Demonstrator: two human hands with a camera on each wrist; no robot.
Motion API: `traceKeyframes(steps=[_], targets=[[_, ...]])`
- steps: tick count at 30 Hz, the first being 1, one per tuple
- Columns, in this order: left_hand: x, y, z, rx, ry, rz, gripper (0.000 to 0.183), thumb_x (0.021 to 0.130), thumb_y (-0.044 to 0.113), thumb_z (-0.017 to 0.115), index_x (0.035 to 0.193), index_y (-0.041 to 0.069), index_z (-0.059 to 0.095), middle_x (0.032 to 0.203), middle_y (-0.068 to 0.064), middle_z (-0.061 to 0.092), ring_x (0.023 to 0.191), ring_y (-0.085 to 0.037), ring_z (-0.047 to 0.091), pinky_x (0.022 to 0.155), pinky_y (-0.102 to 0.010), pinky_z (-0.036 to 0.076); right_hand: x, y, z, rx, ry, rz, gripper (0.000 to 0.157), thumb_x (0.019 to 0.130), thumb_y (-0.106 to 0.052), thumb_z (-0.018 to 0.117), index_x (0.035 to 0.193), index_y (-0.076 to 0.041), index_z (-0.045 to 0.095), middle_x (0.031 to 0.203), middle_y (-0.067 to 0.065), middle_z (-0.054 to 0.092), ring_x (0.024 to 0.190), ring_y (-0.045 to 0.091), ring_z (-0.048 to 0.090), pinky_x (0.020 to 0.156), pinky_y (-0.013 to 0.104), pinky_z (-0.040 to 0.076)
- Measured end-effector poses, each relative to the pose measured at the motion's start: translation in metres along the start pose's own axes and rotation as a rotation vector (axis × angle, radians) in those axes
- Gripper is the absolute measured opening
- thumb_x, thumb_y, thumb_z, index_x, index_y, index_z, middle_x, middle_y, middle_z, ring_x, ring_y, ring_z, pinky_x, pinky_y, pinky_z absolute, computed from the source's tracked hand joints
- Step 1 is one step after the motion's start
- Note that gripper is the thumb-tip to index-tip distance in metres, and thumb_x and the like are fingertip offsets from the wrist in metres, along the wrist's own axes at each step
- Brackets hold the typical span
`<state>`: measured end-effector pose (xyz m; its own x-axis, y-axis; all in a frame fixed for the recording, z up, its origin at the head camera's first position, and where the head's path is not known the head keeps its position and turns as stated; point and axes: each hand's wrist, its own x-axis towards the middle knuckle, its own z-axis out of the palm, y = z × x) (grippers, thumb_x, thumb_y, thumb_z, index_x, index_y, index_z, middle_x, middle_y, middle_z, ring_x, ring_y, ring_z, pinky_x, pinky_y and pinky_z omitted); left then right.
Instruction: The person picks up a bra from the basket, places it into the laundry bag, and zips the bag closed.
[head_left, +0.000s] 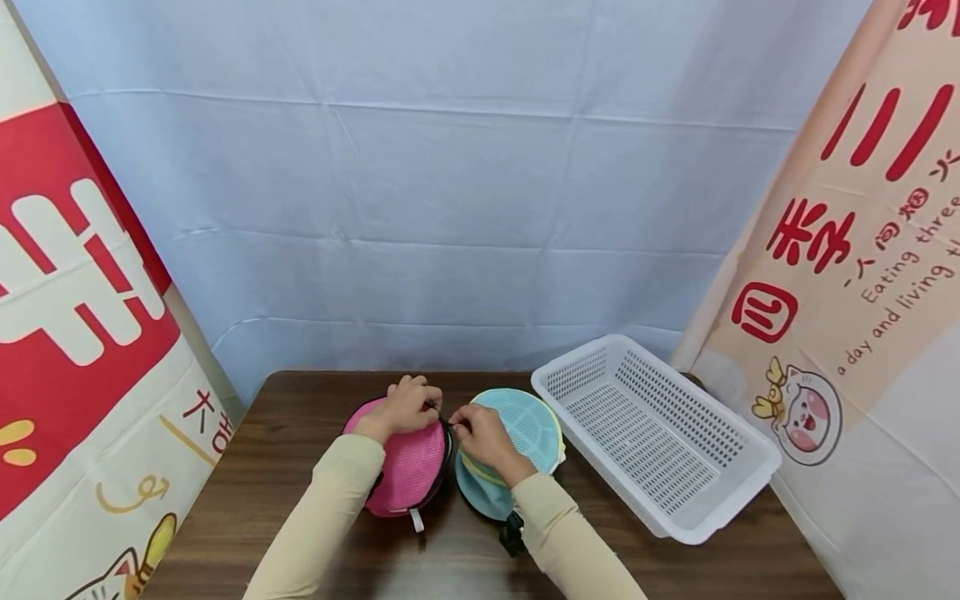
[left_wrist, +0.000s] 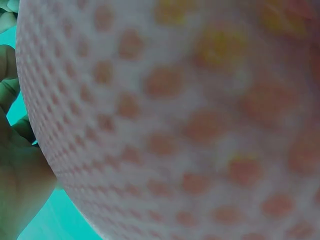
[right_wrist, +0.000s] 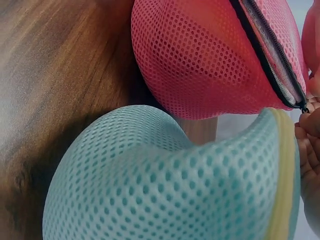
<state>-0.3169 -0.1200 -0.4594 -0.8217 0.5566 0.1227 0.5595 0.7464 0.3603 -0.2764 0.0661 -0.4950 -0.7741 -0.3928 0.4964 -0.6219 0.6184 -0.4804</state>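
Note:
A round pink mesh laundry bag (head_left: pixel 414 467) with a black zipper lies left of centre on the table. My left hand (head_left: pixel 408 406) grips its far edge, with fingers curled beside the zipper. My right hand (head_left: pixel 486 435) pinches the zipper's end at the bag's right side; the black zipper (right_wrist: pixel 272 47) looks partly parted in the right wrist view. Under my right hand stands a light blue mesh laundry bag (head_left: pixel 528 425) with a yellow zipper, its side dented inward. Pink mesh (left_wrist: pixel 165 120) fills most of the left wrist view, hiding the left fingertips.
A white perforated plastic basket (head_left: pixel 652 442) stands at the right of the brown wooden table (head_left: pixel 247 500), slanting toward the front. Pale cloth (head_left: pixel 450 183) hangs behind the table, with printed cloths on both sides. A small black device sits at my right wrist.

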Motion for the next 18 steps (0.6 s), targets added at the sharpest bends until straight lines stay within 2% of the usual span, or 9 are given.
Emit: traceKeyframes(steps=[8, 13, 18], targets=[[-0.011, -0.006, 0.0, -0.082, 0.08, 0.033, 0.009, 0.084, 0.01, 0.059, 0.081, 0.018, 0.058, 0.085, 0.002, 0.047, 0.087, -0.024, 0.042, 0.07, -0.044, 0.03, -0.001, -0.005, 0.006, -0.013, 0.081, -0.007, 0.008, 0.081, 0.002, 0.064, 0.081, -0.005, 0.067, 0.078, 0.002, 0.061, 0.067, 0.013, 0.056, 0.06, 0.027, 0.046], [-0.015, -0.012, -0.001, -0.088, 0.087, -0.003, 0.006, 0.086, 0.011, 0.058, 0.085, 0.017, 0.059, 0.088, 0.002, 0.048, 0.09, -0.023, 0.044, 0.074, -0.048, 0.034, 0.002, -0.007, 0.009, -0.006, 0.103, -0.018, 0.006, 0.081, 0.001, 0.065, 0.082, -0.005, 0.067, 0.079, 0.002, 0.062, 0.069, 0.014, 0.057, 0.062, 0.027, 0.047], [-0.017, -0.016, -0.002, -0.099, 0.094, -0.052, 0.007, 0.086, 0.012, 0.055, 0.086, 0.018, 0.058, 0.089, 0.003, 0.048, 0.089, -0.023, 0.045, 0.073, -0.046, 0.038, 0.004, -0.006, 0.01, -0.002, 0.089, -0.004, 0.008, 0.081, 0.001, 0.064, 0.082, -0.006, 0.067, 0.078, 0.002, 0.06, 0.066, 0.013, 0.054, 0.06, 0.026, 0.045]])
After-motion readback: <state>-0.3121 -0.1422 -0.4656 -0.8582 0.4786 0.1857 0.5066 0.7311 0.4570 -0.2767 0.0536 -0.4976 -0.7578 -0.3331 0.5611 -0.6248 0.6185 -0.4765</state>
